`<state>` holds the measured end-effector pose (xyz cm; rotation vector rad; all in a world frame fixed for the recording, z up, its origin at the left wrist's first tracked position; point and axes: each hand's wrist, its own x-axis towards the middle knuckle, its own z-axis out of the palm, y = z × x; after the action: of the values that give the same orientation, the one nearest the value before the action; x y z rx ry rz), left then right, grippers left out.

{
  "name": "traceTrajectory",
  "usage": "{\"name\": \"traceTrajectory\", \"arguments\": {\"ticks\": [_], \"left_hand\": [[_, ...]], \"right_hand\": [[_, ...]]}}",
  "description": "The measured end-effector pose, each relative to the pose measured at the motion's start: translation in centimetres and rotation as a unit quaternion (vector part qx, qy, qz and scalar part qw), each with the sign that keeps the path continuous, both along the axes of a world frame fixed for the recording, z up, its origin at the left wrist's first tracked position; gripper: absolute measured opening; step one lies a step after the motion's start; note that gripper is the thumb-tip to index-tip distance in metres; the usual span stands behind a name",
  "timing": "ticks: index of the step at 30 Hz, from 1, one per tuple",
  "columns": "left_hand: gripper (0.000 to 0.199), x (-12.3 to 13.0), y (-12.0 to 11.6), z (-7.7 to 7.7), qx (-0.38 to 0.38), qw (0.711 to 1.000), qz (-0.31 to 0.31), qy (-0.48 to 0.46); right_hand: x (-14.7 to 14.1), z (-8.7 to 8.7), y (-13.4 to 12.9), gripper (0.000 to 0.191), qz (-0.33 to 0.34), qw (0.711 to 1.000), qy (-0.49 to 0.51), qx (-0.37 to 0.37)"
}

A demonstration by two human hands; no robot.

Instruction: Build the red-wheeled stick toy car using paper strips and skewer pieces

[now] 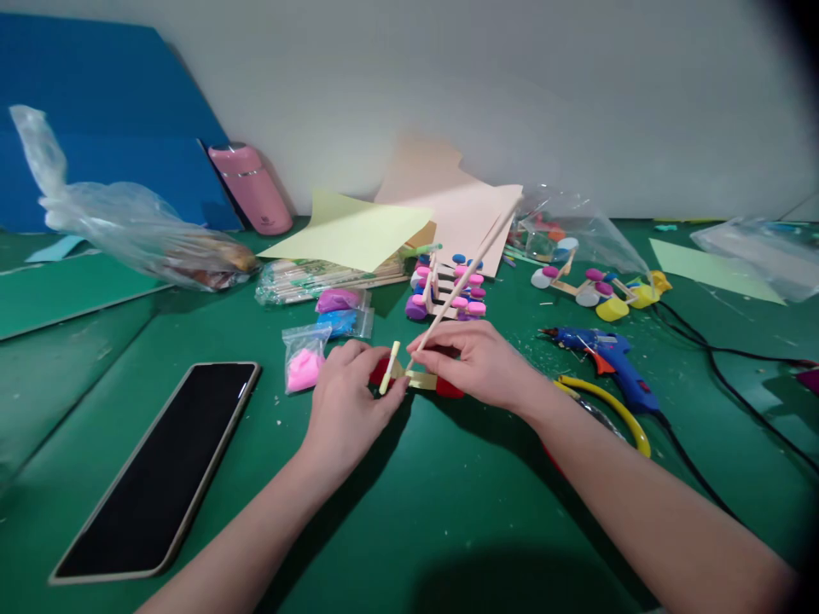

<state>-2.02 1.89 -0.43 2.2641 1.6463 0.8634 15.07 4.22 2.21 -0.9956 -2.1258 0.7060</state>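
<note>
My right hand [477, 362] pinches a long thin wooden stick [470, 277], which slants up and to the right. The stick's lower end meets a small craft piece [421, 380], a pale strip with red parts at both ends. My left hand [351, 396] steadies that piece between thumb and fingers. A short pale yellow rod [389, 368] stands up from it near the left thumb. Part of the red left end is hidden behind my fingers. Just beyond my hands sits a cluster of finished-looking stick models [448, 290] with pink, purple and blue round pieces.
Left lie a phone [157, 469] and bags of pink [305, 362] and blue-purple clay [344, 311]. Right lie a blue glue gun [607, 354] with its cord, yellow-handled pliers [614, 409] and a wheeled model [592, 286]. Behind are paper sheets [358, 226], bagged sticks [326, 281] and a pink bottle [252, 188].
</note>
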Motion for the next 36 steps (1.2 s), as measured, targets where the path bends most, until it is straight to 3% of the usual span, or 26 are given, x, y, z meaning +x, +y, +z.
{"name": "traceTrajectory", "arguments": {"ticks": [13,28,36], "left_hand": [[0.012,-0.3,-0.1,-0.3,-0.016,1.000,-0.021,-0.002],[0.017,-0.6,-0.1,-0.4,-0.033,0.999,-0.036,-0.001],[0.016,-0.6,-0.2,-0.2,-0.037,0.999,-0.036,-0.003]], "right_hand": [[-0.8,-0.4,0.8,0.020,0.029,0.988,-0.145,0.034],[-1.2,-0.4,0.4,0.021,0.011,0.974,-0.220,0.049],[-1.6,0.0,0.0,0.029,0.003,0.952,-0.292,0.094]]}}
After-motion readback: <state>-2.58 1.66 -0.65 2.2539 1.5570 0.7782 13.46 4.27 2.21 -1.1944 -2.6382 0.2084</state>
